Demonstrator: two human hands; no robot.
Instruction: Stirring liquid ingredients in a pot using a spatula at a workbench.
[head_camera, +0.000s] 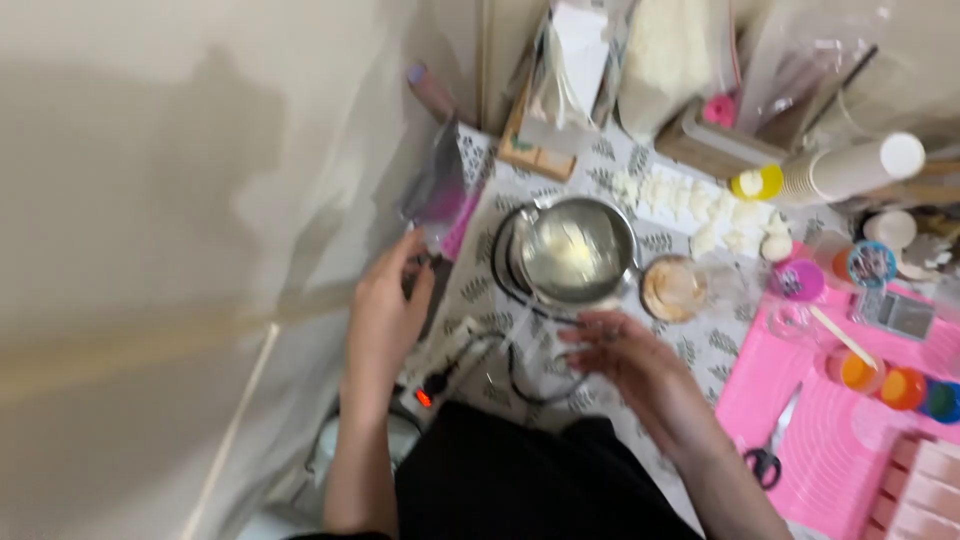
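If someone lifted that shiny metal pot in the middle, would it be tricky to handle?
Probably somewhat. The metal pot holds a pale liquid, so it would likely feel heavy for its size and could slosh or spill if tilted. Its smooth, shiny wall looks slippery. It sits on a round black base, so a sideways push might slide it off. Neither the left hand nor the right hand grips it.

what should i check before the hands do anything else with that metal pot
1. Metal pot upright on its base: ok.
2. Pale contents inside the pot: ok, fully melted or not cannot tell.
3. Left hand off the pot, at the dark object beside it: ok; grip cannot tell.
4. Right hand empty, fingers spread just below the pot: ok.
5. Black cable looping under the right hand: not ok.
6. Scissors on the pink mat, apart from both hands: ok.
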